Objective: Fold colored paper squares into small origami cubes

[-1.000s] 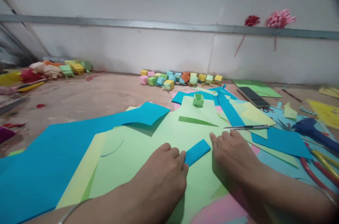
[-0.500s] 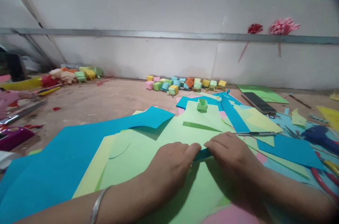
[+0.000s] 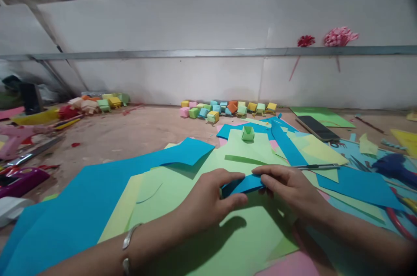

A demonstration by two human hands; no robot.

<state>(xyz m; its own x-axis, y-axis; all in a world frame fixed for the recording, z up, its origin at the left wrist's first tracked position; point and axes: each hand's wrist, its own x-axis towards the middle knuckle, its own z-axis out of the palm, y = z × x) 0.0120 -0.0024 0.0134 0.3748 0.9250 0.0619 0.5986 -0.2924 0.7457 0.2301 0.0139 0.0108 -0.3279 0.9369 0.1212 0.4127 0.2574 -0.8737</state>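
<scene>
A small folded strip of blue paper (image 3: 243,185) is between my two hands, just above a pale green sheet (image 3: 182,206). My left hand (image 3: 213,193) has its thumb and forefinger around the strip's left end. At its right end, my right hand (image 3: 288,184) pinches it between thumb and fingers. Beyond the hands, a small open green paper box (image 3: 248,133) sits on the green paper. A craft knife (image 3: 317,166) lies just right of my right hand. Large blue paper (image 3: 84,211) spreads out to the left.
Several small coloured paper cubes (image 3: 213,116) line the wall, with another pile (image 3: 103,104) at the back left. A phone (image 3: 316,128) lies at right, near blue-handled scissors (image 3: 395,167). A pink glue gun (image 3: 19,134) and a purple tool (image 3: 24,181) are on the left.
My hands have gone from pressing the blue strip down on the green sheet to holding it slightly raised, its face showing. The view has tilted up a little.
</scene>
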